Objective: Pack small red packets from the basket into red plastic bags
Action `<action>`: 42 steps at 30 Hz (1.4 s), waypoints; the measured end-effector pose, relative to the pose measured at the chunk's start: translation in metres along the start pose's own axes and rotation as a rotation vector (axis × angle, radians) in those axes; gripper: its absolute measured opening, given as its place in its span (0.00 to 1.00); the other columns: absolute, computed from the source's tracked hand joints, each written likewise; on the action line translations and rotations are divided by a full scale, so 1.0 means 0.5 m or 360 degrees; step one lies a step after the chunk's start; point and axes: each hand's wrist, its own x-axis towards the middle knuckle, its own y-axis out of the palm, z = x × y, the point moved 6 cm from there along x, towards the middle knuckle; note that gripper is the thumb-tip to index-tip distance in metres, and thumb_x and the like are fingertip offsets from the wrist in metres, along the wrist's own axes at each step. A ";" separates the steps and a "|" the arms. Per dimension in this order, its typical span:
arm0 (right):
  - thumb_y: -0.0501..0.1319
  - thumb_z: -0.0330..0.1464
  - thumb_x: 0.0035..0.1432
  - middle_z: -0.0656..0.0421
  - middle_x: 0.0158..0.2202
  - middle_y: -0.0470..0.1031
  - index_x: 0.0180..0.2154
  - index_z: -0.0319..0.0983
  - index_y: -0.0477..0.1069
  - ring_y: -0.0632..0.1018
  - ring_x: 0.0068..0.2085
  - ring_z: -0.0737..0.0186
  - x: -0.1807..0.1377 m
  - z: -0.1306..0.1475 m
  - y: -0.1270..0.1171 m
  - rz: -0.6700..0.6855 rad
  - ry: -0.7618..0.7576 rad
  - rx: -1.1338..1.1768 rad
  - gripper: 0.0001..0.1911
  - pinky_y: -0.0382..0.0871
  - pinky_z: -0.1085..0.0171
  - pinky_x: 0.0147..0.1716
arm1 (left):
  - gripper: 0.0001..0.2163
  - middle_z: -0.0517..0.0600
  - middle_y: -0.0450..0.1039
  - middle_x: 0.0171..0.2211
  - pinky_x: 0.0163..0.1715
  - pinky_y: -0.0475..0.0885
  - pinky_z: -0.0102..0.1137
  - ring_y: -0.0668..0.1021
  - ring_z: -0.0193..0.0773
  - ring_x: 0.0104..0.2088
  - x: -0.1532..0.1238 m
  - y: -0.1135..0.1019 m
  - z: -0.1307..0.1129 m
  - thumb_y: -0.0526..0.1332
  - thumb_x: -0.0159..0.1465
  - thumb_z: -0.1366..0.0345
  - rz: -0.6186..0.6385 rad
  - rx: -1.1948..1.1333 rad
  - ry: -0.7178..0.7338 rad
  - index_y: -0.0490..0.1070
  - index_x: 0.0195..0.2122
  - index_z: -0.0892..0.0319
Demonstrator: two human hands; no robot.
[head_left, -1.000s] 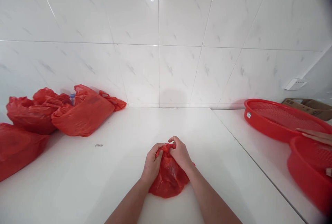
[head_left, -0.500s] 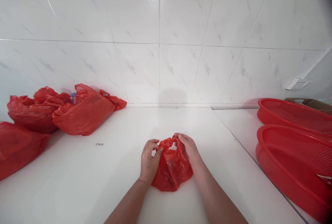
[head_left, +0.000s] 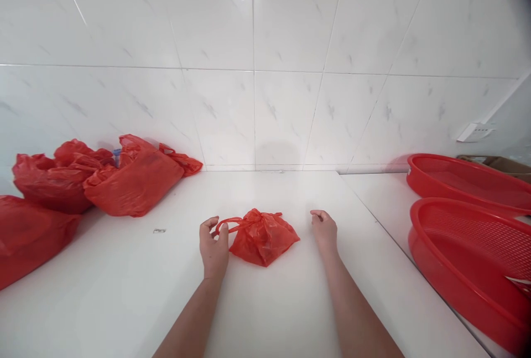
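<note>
A small red plastic bag (head_left: 265,242) rests on the white table in front of me, gathered at the top with what looks like a knot. Its thin handle loop stretches out to the left. My left hand (head_left: 214,247) has this loop between its thumb and fingers. To the right of the bag, apart from it, my right hand (head_left: 326,233) hovers with its fingers curled together and nothing visible in them. The bag's contents cannot be made out through the plastic.
Several larger filled red bags (head_left: 133,181) lie along the left side by the tiled wall. On the right stand a red oval plastic basket (head_left: 440,236) and another red basket (head_left: 456,181) behind it. A cardboard box (head_left: 501,165) sits at the far right.
The bag's top has been drawn together, and the bag sits slightly farther from me. My hands have moved apart; the right one has left the bag, the left holds a handle loop.
</note>
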 end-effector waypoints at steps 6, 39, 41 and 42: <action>0.55 0.43 0.52 0.58 0.34 0.75 0.37 0.43 0.73 0.73 0.35 0.59 -0.073 0.049 0.093 0.0351 -0.0208 -0.0001 0.14 0.64 0.62 0.34 | 0.18 0.54 0.53 0.62 0.59 0.49 0.48 0.53 0.51 0.63 -0.058 0.038 -0.084 0.59 0.59 0.64 0.0115 0.0460 0.0800 0.65 0.51 0.52; 0.50 0.46 0.56 0.64 0.46 0.73 0.42 0.48 0.69 0.73 0.47 0.59 -0.112 0.015 0.178 0.1037 -0.0288 -0.0545 0.17 0.66 0.61 0.45 | 0.20 0.55 0.63 0.52 0.49 0.65 0.42 0.66 0.49 0.53 0.059 -0.490 0.107 0.58 0.56 0.57 -0.0666 0.0922 -0.0076 0.64 0.50 0.55; 0.50 0.46 0.56 0.64 0.46 0.73 0.42 0.49 0.68 0.73 0.47 0.59 -0.108 0.009 0.182 0.1047 -0.0284 -0.0571 0.17 0.65 0.61 0.45 | 0.23 0.56 0.60 0.55 0.53 0.62 0.44 0.62 0.49 0.57 0.068 -0.515 0.085 0.57 0.57 0.54 -0.0790 0.1069 0.0156 0.61 0.53 0.55; 0.50 0.47 0.55 0.65 0.46 0.73 0.42 0.49 0.68 0.73 0.47 0.59 -0.105 0.006 0.184 0.1049 -0.0283 -0.0583 0.17 0.65 0.60 0.45 | 0.24 0.57 0.59 0.55 0.55 0.59 0.45 0.60 0.50 0.59 0.079 -0.534 0.073 0.57 0.58 0.53 -0.0873 0.1157 0.0254 0.60 0.54 0.56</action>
